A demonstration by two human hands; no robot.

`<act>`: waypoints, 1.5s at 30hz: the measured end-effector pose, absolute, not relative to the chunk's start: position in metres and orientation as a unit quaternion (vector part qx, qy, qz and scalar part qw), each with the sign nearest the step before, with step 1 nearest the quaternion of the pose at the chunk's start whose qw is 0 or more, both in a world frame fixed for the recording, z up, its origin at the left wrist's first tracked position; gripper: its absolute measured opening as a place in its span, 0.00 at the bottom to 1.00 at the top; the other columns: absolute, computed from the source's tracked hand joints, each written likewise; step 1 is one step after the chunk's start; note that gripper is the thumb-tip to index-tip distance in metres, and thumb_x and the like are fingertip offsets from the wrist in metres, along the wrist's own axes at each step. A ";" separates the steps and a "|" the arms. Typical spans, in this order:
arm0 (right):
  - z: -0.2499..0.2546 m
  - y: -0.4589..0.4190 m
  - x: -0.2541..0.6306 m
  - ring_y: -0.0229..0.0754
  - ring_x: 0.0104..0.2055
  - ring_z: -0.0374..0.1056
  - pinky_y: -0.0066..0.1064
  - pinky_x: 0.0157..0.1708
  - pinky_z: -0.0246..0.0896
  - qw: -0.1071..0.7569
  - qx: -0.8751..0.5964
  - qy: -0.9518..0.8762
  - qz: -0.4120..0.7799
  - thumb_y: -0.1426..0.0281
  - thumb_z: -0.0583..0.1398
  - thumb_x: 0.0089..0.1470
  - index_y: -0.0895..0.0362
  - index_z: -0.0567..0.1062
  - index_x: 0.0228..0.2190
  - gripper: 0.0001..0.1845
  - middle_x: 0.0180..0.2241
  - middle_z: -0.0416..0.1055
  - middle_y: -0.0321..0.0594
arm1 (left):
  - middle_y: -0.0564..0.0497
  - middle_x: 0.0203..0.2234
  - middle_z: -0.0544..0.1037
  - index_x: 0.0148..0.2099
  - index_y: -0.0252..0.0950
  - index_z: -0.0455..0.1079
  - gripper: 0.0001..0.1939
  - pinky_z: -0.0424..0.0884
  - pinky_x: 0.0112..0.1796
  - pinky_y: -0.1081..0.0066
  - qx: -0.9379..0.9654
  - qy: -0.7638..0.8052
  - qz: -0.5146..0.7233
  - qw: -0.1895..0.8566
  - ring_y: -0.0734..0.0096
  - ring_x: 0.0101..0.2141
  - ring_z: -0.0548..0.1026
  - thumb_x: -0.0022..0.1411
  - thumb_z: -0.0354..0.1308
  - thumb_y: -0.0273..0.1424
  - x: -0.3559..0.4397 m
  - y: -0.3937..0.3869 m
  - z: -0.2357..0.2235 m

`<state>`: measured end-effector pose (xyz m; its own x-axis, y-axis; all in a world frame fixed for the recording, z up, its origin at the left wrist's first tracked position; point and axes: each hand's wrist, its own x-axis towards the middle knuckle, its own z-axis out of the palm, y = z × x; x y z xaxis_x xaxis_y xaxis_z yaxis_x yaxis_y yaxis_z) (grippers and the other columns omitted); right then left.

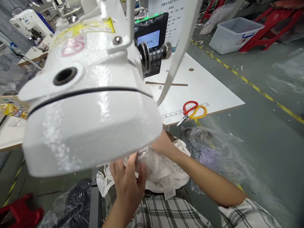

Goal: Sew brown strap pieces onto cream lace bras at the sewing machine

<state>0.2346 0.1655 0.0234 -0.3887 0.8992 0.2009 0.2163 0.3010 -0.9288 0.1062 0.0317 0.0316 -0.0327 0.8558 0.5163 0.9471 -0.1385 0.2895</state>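
A white lace garment (163, 171), with a small white label (169, 192) hanging from it, is bunched in my lap below the sewing machine's head (92, 126). My left hand (128, 177) rests on the lace with fingers stretched out and thumb apart; its fingertips partly disappear under the machine head. From the right, my right hand (162, 142) reaches in to the far side of the garment. The machine head covers its fingers, so their grip is hidden. Also out of sight is the needle area.
Scissors (190, 113) with red and yellow handles lie on the white table (213, 91) over a printed ruler strip (172, 114). A control panel (152, 41) stands behind. A plastic bag (211, 155) lies at right, a clear bin (235, 34) farther back, and a red stool (21, 212) lower left.
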 end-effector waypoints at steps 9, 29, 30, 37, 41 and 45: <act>0.010 0.129 0.247 0.39 0.36 0.66 0.32 0.38 0.66 0.401 -0.360 -0.628 0.561 0.57 0.60 0.56 0.54 0.67 0.34 0.14 0.35 0.67 0.39 | 0.44 0.44 0.73 0.56 0.38 0.60 0.18 0.70 0.42 0.65 -0.489 -0.693 -0.427 -0.313 0.62 0.43 0.74 0.69 0.47 0.42 0.096 0.037 0.026; 0.010 0.118 0.250 0.38 0.36 0.63 0.25 0.24 0.54 0.369 -0.384 -0.625 0.570 0.59 0.61 0.55 0.54 0.66 0.36 0.13 0.34 0.64 0.38 | 0.49 0.36 0.77 0.44 0.37 0.70 0.18 0.67 0.31 0.73 -0.419 -0.736 -0.421 -0.324 0.67 0.35 0.74 0.68 0.48 0.45 0.085 0.036 0.039; 0.010 0.118 0.250 0.38 0.36 0.63 0.25 0.24 0.54 0.368 -0.387 -0.625 0.569 0.59 0.61 0.55 0.54 0.66 0.37 0.14 0.34 0.64 0.38 | 0.49 0.36 0.77 0.44 0.37 0.70 0.18 0.67 0.31 0.73 -0.421 -0.737 -0.422 -0.320 0.67 0.35 0.74 0.68 0.48 0.45 0.085 0.036 0.039; 0.020 0.115 0.249 0.37 0.35 0.62 0.24 0.23 0.52 0.355 -0.410 -0.633 0.553 0.56 0.62 0.53 0.53 0.65 0.38 0.18 0.34 0.63 0.36 | 0.49 0.35 0.77 0.44 0.37 0.70 0.18 0.66 0.32 0.74 -0.402 -0.726 -0.435 -0.349 0.66 0.35 0.74 0.67 0.50 0.46 0.079 0.035 0.040; 0.025 0.112 0.242 0.36 0.33 0.61 0.28 0.30 0.56 0.359 -0.443 -0.628 0.530 0.56 0.63 0.52 0.53 0.65 0.41 0.21 0.34 0.63 0.34 | 0.52 0.31 0.74 0.42 0.38 0.70 0.17 0.65 0.32 0.74 -0.398 -0.732 -0.434 -0.342 0.69 0.32 0.70 0.67 0.50 0.46 0.079 0.034 0.043; 0.023 0.107 0.249 0.37 0.35 0.62 0.29 0.35 0.58 0.371 -0.425 -0.564 0.602 0.56 0.63 0.54 0.54 0.66 0.41 0.19 0.33 0.63 0.33 | 0.53 0.29 0.72 0.40 0.39 0.71 0.17 0.63 0.32 0.75 -0.432 -0.719 -0.419 -0.348 0.70 0.30 0.68 0.68 0.48 0.44 0.084 0.024 0.047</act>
